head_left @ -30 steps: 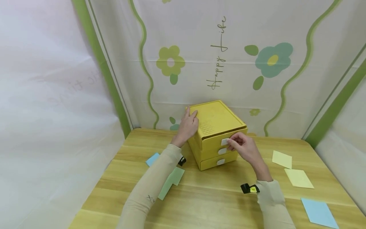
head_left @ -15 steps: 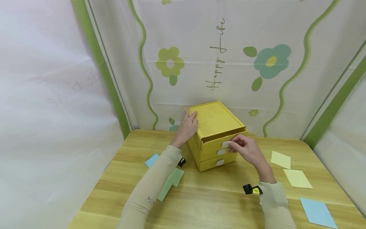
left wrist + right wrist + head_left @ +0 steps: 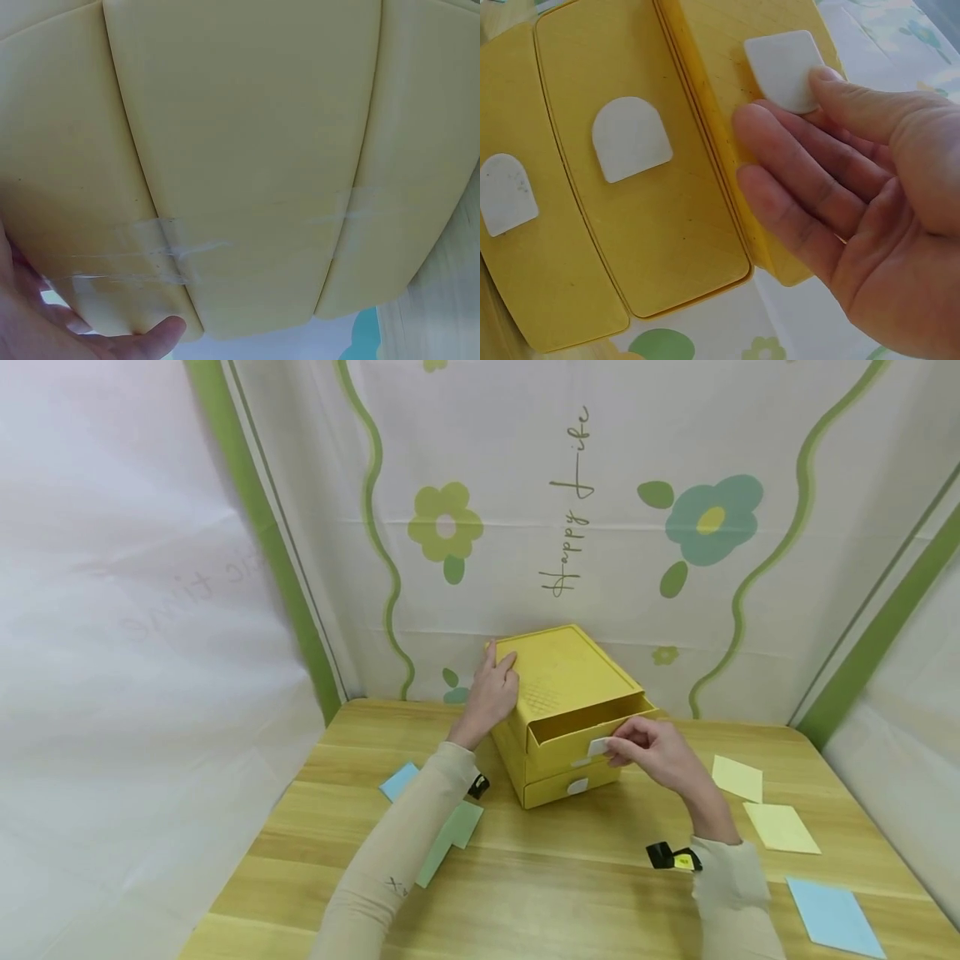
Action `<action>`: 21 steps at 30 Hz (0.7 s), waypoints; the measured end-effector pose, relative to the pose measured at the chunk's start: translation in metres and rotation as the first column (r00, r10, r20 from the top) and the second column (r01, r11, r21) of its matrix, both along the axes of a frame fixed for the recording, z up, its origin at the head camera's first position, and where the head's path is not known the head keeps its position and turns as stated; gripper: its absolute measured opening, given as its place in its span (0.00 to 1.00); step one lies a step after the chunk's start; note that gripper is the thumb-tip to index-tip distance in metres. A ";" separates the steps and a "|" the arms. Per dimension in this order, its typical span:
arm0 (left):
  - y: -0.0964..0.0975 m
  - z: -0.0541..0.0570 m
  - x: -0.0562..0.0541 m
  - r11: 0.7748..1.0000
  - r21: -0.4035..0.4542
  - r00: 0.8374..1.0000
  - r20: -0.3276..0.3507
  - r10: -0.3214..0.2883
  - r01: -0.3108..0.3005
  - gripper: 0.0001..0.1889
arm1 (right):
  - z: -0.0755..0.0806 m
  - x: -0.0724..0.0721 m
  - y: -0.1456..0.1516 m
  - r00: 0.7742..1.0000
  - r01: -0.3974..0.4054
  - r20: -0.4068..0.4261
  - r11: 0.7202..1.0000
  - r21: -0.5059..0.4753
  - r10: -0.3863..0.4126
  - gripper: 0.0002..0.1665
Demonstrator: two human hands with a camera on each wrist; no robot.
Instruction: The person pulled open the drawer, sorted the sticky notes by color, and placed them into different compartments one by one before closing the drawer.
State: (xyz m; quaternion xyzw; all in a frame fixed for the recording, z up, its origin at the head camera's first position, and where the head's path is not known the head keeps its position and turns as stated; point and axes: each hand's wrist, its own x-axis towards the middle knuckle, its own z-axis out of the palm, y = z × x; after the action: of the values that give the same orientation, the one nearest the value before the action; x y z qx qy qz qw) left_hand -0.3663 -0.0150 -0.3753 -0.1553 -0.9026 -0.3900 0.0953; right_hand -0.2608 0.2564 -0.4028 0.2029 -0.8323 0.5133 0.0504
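A yellow three-drawer box [image 3: 570,668] stands on the table, turned at an angle. Its top drawer [image 3: 558,745] is partly pulled out, with a dark gap behind its front; what lies inside cannot be seen. My right hand [image 3: 660,756] pinches that drawer's white pull tab [image 3: 784,69] between thumb and fingers. Both lower drawers are closed, each with its own white tab [image 3: 632,140]. At the box's upper left edge, my left hand [image 3: 491,697] rests with fairly straight fingers on the top and side. Clear tape [image 3: 255,232] crosses the box's side in the left wrist view.
Left of the box lie green paper notes [image 3: 450,843] and a blue note [image 3: 397,781], partly behind the left forearm. To the right are two pale yellow notes [image 3: 782,827] and a blue note [image 3: 836,914]. A patterned curtain [image 3: 525,527] hangs behind the table.
The right hand has drawn the top drawer outward, toward the front right, and the gap behind its front has widened. The left hand has stayed on the box.
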 end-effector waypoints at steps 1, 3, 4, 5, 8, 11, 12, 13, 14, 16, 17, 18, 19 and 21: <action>0.000 0.000 0.000 1.000 0.002 1.000 0.001 -0.002 0.002 0.30 | 0.000 0.000 0.001 1.000 -0.002 0.006 1.000 0.005 0.002 0.12; 0.000 0.000 0.000 1.000 0.004 1.000 0.001 -0.005 0.005 0.30 | 0.001 0.002 0.002 1.000 -0.003 0.011 1.000 0.019 0.003 0.12; 0.000 0.000 0.001 1.000 0.007 1.000 -0.001 -0.007 0.007 0.30 | 0.002 0.003 0.002 1.000 -0.003 0.013 1.000 0.027 0.002 0.12; 0.000 0.000 0.000 1.000 0.008 1.000 -0.004 -0.008 0.008 0.30 | 0.003 0.003 0.003 1.000 -0.004 0.013 0.999 0.032 0.004 0.12; 0.000 0.000 0.000 1.000 0.008 1.000 -0.008 -0.012 0.012 0.30 | 0.005 0.007 0.004 1.000 -0.004 0.002 0.998 0.056 0.004 0.11; 0.000 0.000 0.000 1.000 0.009 1.000 -0.009 -0.012 0.012 0.31 | 0.009 0.012 0.006 1.000 0.004 -0.023 0.995 0.101 -0.002 0.10; 0.000 0.000 0.000 1.000 0.011 1.000 -0.010 -0.011 0.011 0.31 | 0.010 0.013 0.006 0.999 0.008 -0.032 0.993 0.118 -0.005 0.09; 0.000 0.000 0.000 1.000 0.012 1.000 -0.012 -0.009 0.009 0.31 | 0.011 0.015 0.006 0.999 0.012 -0.038 0.991 0.134 -0.007 0.09; 0.000 0.000 -0.001 1.000 0.012 1.000 -0.014 -0.007 0.007 0.31 | 0.012 0.016 0.006 0.999 0.015 -0.046 0.989 0.149 -0.008 0.08; 0.001 -0.001 0.000 1.000 0.014 1.000 -0.018 -0.005 0.005 0.30 | 0.014 0.019 0.007 0.998 0.021 -0.053 0.984 0.175 -0.012 0.08; 0.000 -0.001 0.000 1.000 0.017 1.000 -0.018 -0.005 0.005 0.30 | 0.015 0.020 0.007 0.998 0.024 -0.055 0.982 0.186 -0.014 0.07; 0.000 -0.001 0.000 1.000 0.018 1.000 -0.020 -0.005 0.006 0.30 | 0.015 0.021 0.007 0.998 0.028 -0.055 0.981 0.191 -0.018 0.07; 0.000 -0.001 0.000 1.000 0.018 1.000 -0.021 -0.004 0.005 0.30 | 0.016 0.021 0.007 0.998 0.030 -0.056 0.979 0.201 -0.019 0.07; 0.000 -0.001 0.000 1.000 0.016 1.000 -0.024 -0.002 0.002 0.30 | 0.016 0.022 0.007 0.998 0.032 -0.055 0.976 0.214 -0.021 0.07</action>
State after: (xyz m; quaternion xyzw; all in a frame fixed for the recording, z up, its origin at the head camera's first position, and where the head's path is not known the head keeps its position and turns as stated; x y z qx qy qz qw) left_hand -0.3664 -0.0153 -0.3765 -0.1600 -0.8981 -0.3955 0.1068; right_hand -0.2388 0.2632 -0.3865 0.2095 -0.8839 0.4143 0.0571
